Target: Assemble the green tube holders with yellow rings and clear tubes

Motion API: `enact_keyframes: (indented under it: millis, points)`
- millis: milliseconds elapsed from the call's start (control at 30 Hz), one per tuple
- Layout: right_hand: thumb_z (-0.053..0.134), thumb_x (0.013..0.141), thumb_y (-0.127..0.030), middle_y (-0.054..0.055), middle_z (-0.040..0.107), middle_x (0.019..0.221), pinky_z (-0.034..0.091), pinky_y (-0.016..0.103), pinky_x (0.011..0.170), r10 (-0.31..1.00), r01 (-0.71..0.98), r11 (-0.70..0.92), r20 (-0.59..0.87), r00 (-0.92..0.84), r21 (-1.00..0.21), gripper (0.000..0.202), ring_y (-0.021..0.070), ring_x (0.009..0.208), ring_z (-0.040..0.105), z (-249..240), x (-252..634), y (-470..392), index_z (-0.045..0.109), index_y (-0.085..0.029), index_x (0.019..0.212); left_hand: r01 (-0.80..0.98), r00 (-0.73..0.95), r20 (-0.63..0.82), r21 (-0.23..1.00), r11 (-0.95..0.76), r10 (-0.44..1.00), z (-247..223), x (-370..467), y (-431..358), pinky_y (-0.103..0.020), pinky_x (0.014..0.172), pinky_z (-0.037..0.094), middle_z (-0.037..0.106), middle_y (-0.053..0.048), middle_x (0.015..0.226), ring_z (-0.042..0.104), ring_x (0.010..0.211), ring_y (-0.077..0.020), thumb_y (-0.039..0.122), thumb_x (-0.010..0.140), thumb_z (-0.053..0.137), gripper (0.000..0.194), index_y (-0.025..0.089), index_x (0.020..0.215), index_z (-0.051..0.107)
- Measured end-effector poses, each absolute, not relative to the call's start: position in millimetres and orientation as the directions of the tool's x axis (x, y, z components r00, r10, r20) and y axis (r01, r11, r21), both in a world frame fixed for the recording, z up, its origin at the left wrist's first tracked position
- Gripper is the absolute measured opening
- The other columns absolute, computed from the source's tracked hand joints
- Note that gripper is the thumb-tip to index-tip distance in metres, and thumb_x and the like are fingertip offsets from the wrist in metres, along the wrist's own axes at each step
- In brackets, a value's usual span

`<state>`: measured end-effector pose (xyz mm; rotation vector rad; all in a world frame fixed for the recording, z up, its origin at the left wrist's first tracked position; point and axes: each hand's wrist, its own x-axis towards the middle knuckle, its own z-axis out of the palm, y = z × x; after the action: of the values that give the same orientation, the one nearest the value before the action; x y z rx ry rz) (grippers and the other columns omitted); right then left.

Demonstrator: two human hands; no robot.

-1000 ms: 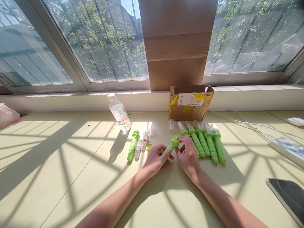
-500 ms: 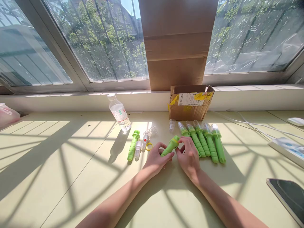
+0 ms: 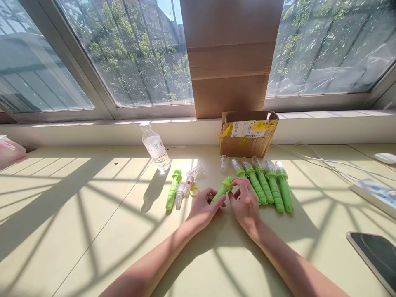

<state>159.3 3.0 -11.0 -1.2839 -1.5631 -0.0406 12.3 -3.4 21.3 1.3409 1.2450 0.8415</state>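
Bottle (image 3: 156, 149) left of and beyond the hands (image 3: 202, 209), pink bag (image 3: 11, 150) farther left of them, cardboard (image 3: 231, 57) and windows (image 3: 130, 62) well beyond them, phone (image 3: 375, 258) well to their right, power strip (image 3: 373, 194) beyond the phone

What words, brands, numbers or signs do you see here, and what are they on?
None can be read with certainty.
White label on the cardboard box: print and barcode-like marks, too small.
Bottle label on the clear bottle: red and green marks, too blurred.
Held green tube: no lettering visible.
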Motion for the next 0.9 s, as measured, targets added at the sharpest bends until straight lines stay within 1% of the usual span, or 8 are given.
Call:
enact_keyframes:
  millis: [167, 333, 400, 467, 600, 667, 733, 900]
  points:
    - [0.049, 0.082, -0.010, 0.006, 0.065, 0.101, 0.044, 0.024, 0.054, 0.680, 0.731, 0.418, 0.719, 0.142, -0.540, 0.016, 0.0088, 0.051, 0.053, -12.1, 159.6, 4.1, 0.051, -0.021, 0.094, 0.236, 0.248, -0.163, 0.966, 0.104, 0.955, 25.4, 12.3, -5.0, -0.022, 0.046, 0.042, 0.069, -0.002, 0.073, 0.064, 0.057, -0.0140, 0.054, 0.086, 0.061, 0.036, 0.018, 0.084, 0.059]
    - [0.049, 0.083, -0.011, 0.005, 0.065, 0.101, 0.045, 0.025, 0.054, 0.687, 0.727, 0.411, 0.711, 0.149, -0.550, 0.015, 0.0092, 0.051, 0.053, -13.0, 160.2, 5.1, 0.052, -0.021, 0.095, 0.265, 0.257, -0.146, 0.961, 0.076, 0.955, 27.9, 12.4, -5.6, -0.022, 0.044, 0.039, 0.063, 0.002, 0.067, 0.049, 0.045, -0.0084, 0.058, 0.089, 0.055, 0.039, 0.019, 0.082, 0.058]
    - [0.050, 0.083, -0.012, 0.005, 0.065, 0.100, 0.045, 0.025, 0.053, 0.688, 0.723, 0.408, 0.708, 0.158, -0.558, 0.014, 0.0094, 0.051, 0.053, -12.4, 159.9, 4.8, 0.052, -0.021, 0.094, 0.275, 0.248, -0.156, 0.958, 0.085, 0.956, 28.1, 13.0, -5.3, -0.021, 0.042, 0.037, 0.063, 0.003, 0.065, 0.047, 0.042, -0.0075, 0.057, 0.089, 0.055, 0.038, 0.019, 0.085, 0.058]
    - [0.050, 0.084, -0.013, 0.005, 0.065, 0.100, 0.045, 0.025, 0.053, 0.691, 0.714, 0.408, 0.704, 0.165, -0.569, 0.013, 0.0098, 0.051, 0.053, -11.5, 159.4, 4.1, 0.052, -0.021, 0.094, 0.278, 0.238, -0.164, 0.956, 0.095, 0.957, 28.1, 13.5, -4.6, -0.021, 0.039, 0.035, 0.062, 0.004, 0.064, 0.045, 0.040, -0.0072, 0.056, 0.087, 0.058, 0.036, 0.020, 0.086, 0.058]
    - [0.051, 0.087, -0.014, 0.006, 0.065, 0.103, 0.044, 0.026, 0.052, 0.702, 0.700, 0.412, 0.693, 0.163, -0.583, 0.010, 0.0102, 0.052, 0.054, -10.0, 159.1, 2.7, 0.052, -0.021, 0.094, 0.266, 0.211, -0.189, 0.955, 0.130, 0.959, 28.8, 13.2, -3.0, -0.019, 0.035, 0.032, 0.060, 0.007, 0.058, 0.041, 0.037, -0.0065, 0.047, 0.077, 0.073, 0.034, 0.021, 0.089, 0.054]
    - [0.052, 0.087, -0.014, 0.006, 0.065, 0.103, 0.044, 0.026, 0.051, 0.702, 0.703, 0.411, 0.693, 0.162, -0.580, 0.009, 0.0101, 0.052, 0.053, -9.7, 159.4, 2.6, 0.052, -0.021, 0.093, 0.251, 0.205, -0.199, 0.957, 0.145, 0.958, 29.9, 12.9, -2.7, -0.019, 0.036, 0.034, 0.063, 0.007, 0.060, 0.042, 0.037, -0.0062, 0.043, 0.075, 0.075, 0.035, 0.022, 0.090, 0.052]
    - [0.053, 0.088, -0.015, 0.006, 0.065, 0.102, 0.044, 0.026, 0.052, 0.699, 0.708, 0.411, 0.697, 0.159, -0.574, 0.009, 0.0099, 0.052, 0.053, -9.7, 159.7, 2.9, 0.052, -0.021, 0.093, 0.238, 0.203, -0.211, 0.958, 0.161, 0.956, 30.9, 12.9, -3.0, -0.019, 0.037, 0.036, 0.067, 0.004, 0.067, 0.044, 0.038, -0.0059, 0.044, 0.078, 0.073, 0.034, 0.022, 0.090, 0.050]
    - [0.052, 0.088, -0.015, 0.007, 0.065, 0.103, 0.045, 0.026, 0.053, 0.699, 0.711, 0.416, 0.700, 0.150, -0.567, 0.008, 0.0094, 0.052, 0.053, -9.1, 159.5, 3.0, 0.052, -0.021, 0.093, 0.207, 0.216, -0.236, 0.959, 0.192, 0.947, 31.6, 13.3, -4.1, -0.019, 0.039, 0.038, 0.072, -0.002, 0.077, 0.059, 0.046, -0.0108, 0.047, 0.080, 0.070, 0.034, 0.021, 0.090, 0.050]
